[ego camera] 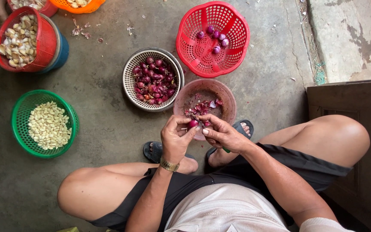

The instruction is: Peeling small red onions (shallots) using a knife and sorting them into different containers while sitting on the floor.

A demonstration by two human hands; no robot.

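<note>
L hand is pinching a small round purple-red shallot in its fingertips just over the near rim of the translucent pink plastic bowl of peelings, w/ R hand closing in from the right, fingers curled on a green-handled tool, touching it.

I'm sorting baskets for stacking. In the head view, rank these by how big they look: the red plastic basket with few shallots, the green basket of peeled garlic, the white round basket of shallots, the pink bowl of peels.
1. Red plastic basket
2-4. Green basket, white round basket and pink bowl look alike; too close to rank.
</note>
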